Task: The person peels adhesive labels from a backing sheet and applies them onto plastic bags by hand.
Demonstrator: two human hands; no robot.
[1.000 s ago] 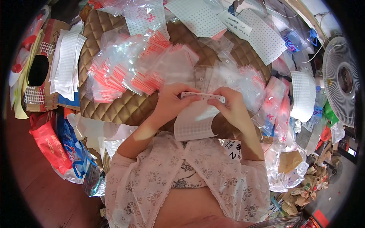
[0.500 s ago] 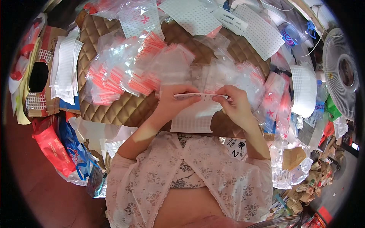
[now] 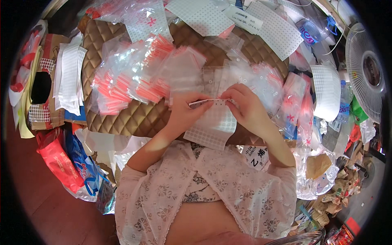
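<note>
A white sheet with rows of small dots (image 3: 210,131) hangs below my two hands, its top edge folded over. My left hand (image 3: 185,111) pinches that folded edge between thumb and fingers. My right hand (image 3: 246,105) is closed at the other side of the fold, thumb and fingertips together; whether it grips the sheet or something tiny at its edge is too small to tell. Just beyond the fold lie small clear plastic bags (image 3: 234,79), some with a little ring-shaped piece inside. Clear bags with red strips (image 3: 151,87) are heaped to the left of them.
A brown quilted mat (image 3: 126,122) covers the work surface. More dotted sheets (image 3: 200,18) lie at the back; stacked white sheets (image 3: 71,75) stand at left. On the right are a curved white sheet pile (image 3: 325,93), a water bottle (image 3: 345,98) and a fan (image 3: 369,69).
My right hand has shifted left along the fold, closer to my left hand. The hanging part of the sheet has swung and tilted, its lower edge now slanting.
</note>
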